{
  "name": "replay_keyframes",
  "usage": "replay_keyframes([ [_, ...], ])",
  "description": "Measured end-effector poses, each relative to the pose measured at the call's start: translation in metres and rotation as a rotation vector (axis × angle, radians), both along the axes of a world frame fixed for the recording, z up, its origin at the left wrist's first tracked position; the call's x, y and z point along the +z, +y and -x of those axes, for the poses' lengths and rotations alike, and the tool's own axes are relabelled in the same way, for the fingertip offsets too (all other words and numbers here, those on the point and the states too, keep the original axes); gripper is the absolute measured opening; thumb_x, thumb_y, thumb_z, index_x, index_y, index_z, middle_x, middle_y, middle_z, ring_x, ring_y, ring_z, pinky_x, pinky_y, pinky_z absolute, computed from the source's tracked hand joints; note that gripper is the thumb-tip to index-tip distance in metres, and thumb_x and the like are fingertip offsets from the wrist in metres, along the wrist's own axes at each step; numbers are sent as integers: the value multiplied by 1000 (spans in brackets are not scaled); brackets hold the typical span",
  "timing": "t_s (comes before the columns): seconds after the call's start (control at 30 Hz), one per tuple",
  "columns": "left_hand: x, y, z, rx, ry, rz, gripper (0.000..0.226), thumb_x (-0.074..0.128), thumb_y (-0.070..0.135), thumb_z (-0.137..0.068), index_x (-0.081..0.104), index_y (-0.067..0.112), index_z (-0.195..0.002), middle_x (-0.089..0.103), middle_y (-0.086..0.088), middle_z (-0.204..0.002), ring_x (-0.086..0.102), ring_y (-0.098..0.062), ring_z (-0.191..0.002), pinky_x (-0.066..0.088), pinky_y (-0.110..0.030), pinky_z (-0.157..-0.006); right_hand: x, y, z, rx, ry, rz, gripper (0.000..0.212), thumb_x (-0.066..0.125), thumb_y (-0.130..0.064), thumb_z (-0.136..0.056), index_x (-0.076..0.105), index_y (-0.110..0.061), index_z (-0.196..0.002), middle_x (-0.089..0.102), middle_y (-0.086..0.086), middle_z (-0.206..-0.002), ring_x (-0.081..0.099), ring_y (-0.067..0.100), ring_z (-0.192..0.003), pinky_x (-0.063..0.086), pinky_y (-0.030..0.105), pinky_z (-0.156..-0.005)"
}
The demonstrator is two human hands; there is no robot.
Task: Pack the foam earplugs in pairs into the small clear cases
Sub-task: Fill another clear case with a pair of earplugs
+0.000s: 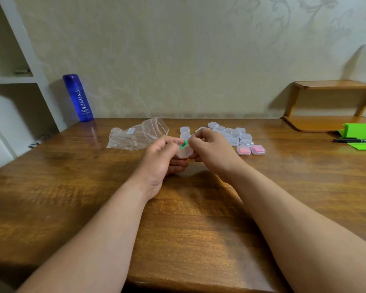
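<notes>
The person is holding a small clear case (185,152) between both hands, just above the middle of the wooden table (178,218). The case is a rounded, squarish box of cloudy, see-through plastic, smooth and faintly glossy. The left hand (161,159) is pinching a green foam earplug (184,144) between thumb and forefinger at the case's top edge. The plug is showing as a small, matte, bright green stub. The left hand's lower fingers are curling under the case. The right hand (211,149) is gripping the case's right side, with its fingers bent and closed on the plastic. A speck of orange is peeking out beneath the case, too small to identify.

Behind the right hand, a heap of clear cases (235,134) is lying in a loose cluster, all the same rounded shape. At its near edge, two closed cases (250,149) are sitting side by side with pink foam showing through them. A crinkled, transparent zip bag (135,136) is lying to the left. The table is glossy, with dark streaky grain. A translucent blue bottle (78,98) is standing at its far left corner.
</notes>
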State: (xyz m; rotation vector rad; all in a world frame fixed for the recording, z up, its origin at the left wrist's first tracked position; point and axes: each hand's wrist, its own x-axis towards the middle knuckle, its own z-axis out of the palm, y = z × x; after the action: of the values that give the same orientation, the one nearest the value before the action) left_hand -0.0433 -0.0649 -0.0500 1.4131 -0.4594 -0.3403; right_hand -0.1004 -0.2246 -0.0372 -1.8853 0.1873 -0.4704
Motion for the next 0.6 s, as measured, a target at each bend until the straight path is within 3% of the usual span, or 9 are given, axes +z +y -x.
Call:
replay_keyframes([
  [0.23, 1, 0, 0, 21, 90, 92, 20, 57, 12, -108, 72, 13, -122, 79, -14, -96, 75, -24, -84, 63, -33, -74, 1, -4, 2, -27, -9, -61, 13, 60, -27, -106, 67, -17, -111, 75, 8, -105, 74, 16, -85, 60, 32, -73],
  [0.33, 2, 0, 2, 2, 71, 84, 19, 63, 13, -107, 67, 12, -125, 82, -7, -92, 77, -20, -84, 64, -31, -73, 0, -3, 4, -38, -63, 106, 19, 67, -38, -103, 70, -20, -108, 75, 1, -96, 74, 19, -88, 62, 39, -74],
  [0.43, 4, -1, 2, -10, 79, 69, 21, 65, 7, -104, 65, 12, -124, 81, -9, -95, 78, -19, -84, 64, -34, -77, 0, -4, 2, -65, -65, 169, 17, 65, -36, -104, 73, -21, -106, 76, -2, -94, 74, 20, -90, 63, 50, -84],
  [0.6, 6, 0, 8, -138, 206, 119, 34, 55, -11, -100, 61, 3, -131, 69, -25, -127, 75, -20, -86, 65, -31, -75, -1, -10, 1, -128, -67, 101, 20, 63, -32, -107, 79, -24, -99, 77, -3, -90, 74, 22, -82, 64, 52, -80],
])
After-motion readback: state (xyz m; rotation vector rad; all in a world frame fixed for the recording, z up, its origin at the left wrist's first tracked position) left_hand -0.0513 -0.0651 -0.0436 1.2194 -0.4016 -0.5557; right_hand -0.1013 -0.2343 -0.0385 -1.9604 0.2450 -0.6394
